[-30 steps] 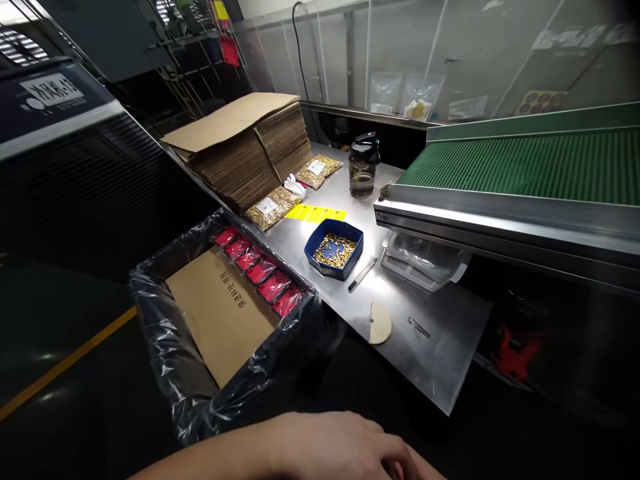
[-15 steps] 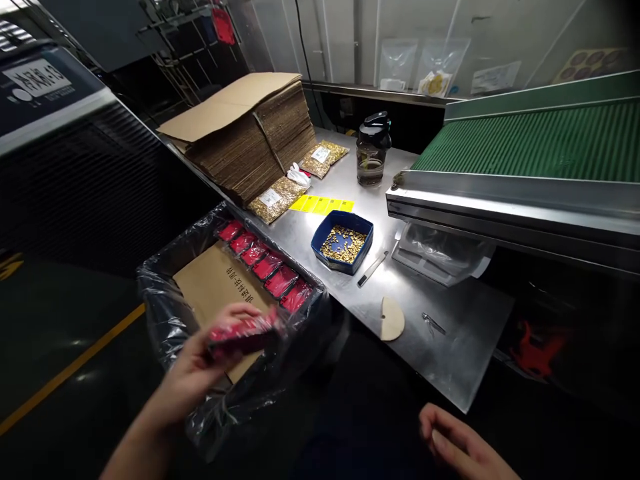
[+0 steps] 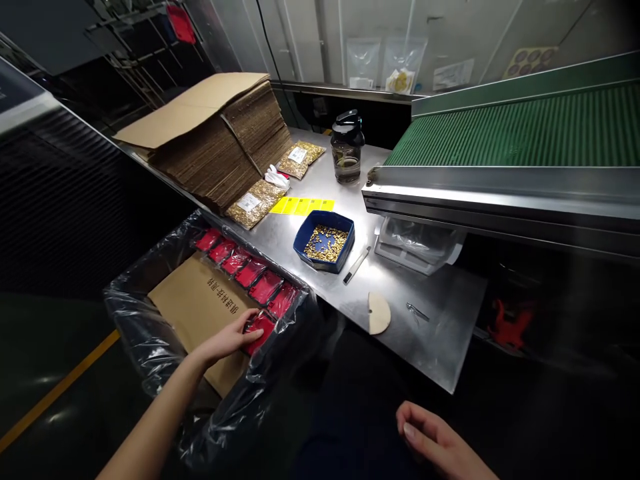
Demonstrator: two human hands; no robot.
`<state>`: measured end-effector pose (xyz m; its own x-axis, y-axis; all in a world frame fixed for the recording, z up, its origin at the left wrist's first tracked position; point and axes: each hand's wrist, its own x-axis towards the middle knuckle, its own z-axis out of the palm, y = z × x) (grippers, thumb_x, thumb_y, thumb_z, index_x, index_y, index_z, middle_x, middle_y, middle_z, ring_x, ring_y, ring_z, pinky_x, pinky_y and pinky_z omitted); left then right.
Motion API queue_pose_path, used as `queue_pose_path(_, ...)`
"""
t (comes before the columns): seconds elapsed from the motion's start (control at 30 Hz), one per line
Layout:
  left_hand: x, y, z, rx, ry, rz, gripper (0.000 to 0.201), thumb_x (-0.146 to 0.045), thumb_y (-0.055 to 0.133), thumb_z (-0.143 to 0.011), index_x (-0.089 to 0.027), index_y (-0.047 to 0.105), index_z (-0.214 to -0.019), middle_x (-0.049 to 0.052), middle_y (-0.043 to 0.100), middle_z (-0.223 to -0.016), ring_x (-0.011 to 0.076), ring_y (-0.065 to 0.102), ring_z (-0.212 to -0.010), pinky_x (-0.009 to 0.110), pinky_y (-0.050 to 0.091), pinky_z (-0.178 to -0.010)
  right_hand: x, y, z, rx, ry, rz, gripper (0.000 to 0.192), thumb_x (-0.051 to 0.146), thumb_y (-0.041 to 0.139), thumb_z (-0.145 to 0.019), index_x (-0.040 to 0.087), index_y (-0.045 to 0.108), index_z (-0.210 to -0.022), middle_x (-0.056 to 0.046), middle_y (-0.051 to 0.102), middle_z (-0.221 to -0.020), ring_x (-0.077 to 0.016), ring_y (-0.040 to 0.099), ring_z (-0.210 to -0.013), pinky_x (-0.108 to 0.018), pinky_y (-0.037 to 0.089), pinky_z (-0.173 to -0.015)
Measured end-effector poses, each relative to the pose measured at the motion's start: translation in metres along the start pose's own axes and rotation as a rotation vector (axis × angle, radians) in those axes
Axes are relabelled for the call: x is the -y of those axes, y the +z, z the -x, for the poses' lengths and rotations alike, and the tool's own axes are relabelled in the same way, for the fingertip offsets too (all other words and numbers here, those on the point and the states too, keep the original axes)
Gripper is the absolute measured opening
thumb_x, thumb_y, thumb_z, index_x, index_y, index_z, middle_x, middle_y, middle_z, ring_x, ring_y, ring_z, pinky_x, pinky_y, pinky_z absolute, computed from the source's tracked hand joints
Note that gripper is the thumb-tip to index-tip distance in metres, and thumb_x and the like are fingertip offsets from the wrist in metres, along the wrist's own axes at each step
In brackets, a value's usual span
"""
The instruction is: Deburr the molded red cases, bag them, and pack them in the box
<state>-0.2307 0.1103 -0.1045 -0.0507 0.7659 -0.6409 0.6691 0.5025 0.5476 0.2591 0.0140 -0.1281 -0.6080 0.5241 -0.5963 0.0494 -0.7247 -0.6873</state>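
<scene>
Right now the left hand (image 3: 231, 338) is reaching into the plastic-lined carton (image 3: 150, 333) at the lower left of the frame, its fingers curled over a red packet (image 3: 259, 326) and pressing it down at the near end of the row of red packets (image 3: 245, 270) that is lining the carton's right wall. That packet is lying partly on the brown cardboard sheet (image 3: 200, 307) that is covering the layer beneath. The right hand (image 3: 435, 443) is hanging low at the bottom right of the frame, loosely half-curled and carrying nothing. Above the carton, toward the middle of the frame, a blue tray (image 3: 324, 241) of small brass parts is sitting on the steel table (image 3: 440, 347), with a pen-like tool (image 3: 356, 265) just beside it. As for risk, the packet is looking tilted rather than seated in line, so it may be tipping onto the cardboard once released, and the loose liner (image 3: 280, 347) crowding the corner may be snagging it or folding under it
</scene>
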Motion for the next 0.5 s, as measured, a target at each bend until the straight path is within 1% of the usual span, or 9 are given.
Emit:
queue_pose_path(0.07,0.007,0.004,0.002,-0.096,0.003,-0.06,0.086,-0.069,0.07,-0.075,-0.017,0.055,-0.142,0.017,0.055,-0.151,0.0383,0.05,-0.14,0.048,0.039,-0.12,-0.005,-0.002,0.0,-0.014,0.009,-0.016,0.047,0.067,0.064,-0.09,0.02,0.057,-0.091,0.004,0.035,-0.075,-0.0124,0.028,-0.069,-0.026,0.025,-0.064)
queue_pose_path(0.1,0.01,0.007,0.004,-0.133,0.005,-0.084,0.086,-0.07,0.068,-0.075,-0.016,0.057,-0.14,0.018,0.057,-0.149,0.0389,0.051,-0.139,0.048,0.039,-0.12,-0.006,-0.003,-0.001,-0.022,0.011,-0.025,0.047,0.067,0.064,-0.09,0.02,0.057,-0.091,0.005,0.034,-0.075,-0.0123,0.027,-0.068,-0.026,0.025,-0.064)
queue_pose_path(0.2,0.017,0.016,0.008,-0.225,-0.002,-0.141,0.082,-0.072,0.062,-0.078,-0.013,0.062,-0.135,0.019,0.062,-0.138,0.0396,0.058,-0.129,0.049,0.043,-0.115,-0.007,-0.003,-0.004,-0.03,0.019,-0.032,0.047,0.067,0.064,-0.09,0.02,0.056,-0.09,0.005,0.035,-0.075,-0.0122,0.028,-0.068,-0.026,0.026,-0.064)
queue_pose_path(0.3,0.019,0.027,0.012,-0.309,-0.017,-0.193,0.076,-0.072,0.057,-0.082,-0.013,0.067,-0.128,0.019,0.065,-0.129,0.0406,0.06,-0.123,0.052,0.044,-0.111,-0.005,-0.002,-0.006,-0.02,0.02,-0.017,0.046,0.066,0.063,-0.091,0.021,0.055,-0.09,0.004,0.035,-0.075,-0.0124,0.029,-0.069,-0.026,0.026,-0.064)
queue_pose_path(0.4,0.015,0.034,0.015,-0.318,-0.012,-0.212,0.071,-0.073,0.056,-0.083,-0.015,0.072,-0.119,0.016,0.07,-0.117,0.038,0.065,-0.113,0.048,0.049,-0.102,-0.004,-0.004,-0.006,-0.02,0.002,0.004,0.046,0.066,0.063,-0.092,0.02,0.055,-0.09,0.004,0.036,-0.075,-0.0126,0.03,-0.069,-0.026,0.028,-0.065)
queue_pose_path(0.5,0.009,0.033,0.017,-0.289,0.016,-0.223,0.069,-0.075,0.056,-0.082,-0.015,0.075,-0.112,0.014,0.074,-0.107,0.036,0.068,-0.103,0.045,0.053,-0.094,-0.004,-0.007,-0.005,-0.045,-0.007,-0.001,0.047,0.067,0.063,-0.091,0.021,0.056,-0.089,0.004,0.035,-0.075,-0.0123,0.03,-0.068,-0.026,0.029,-0.064)
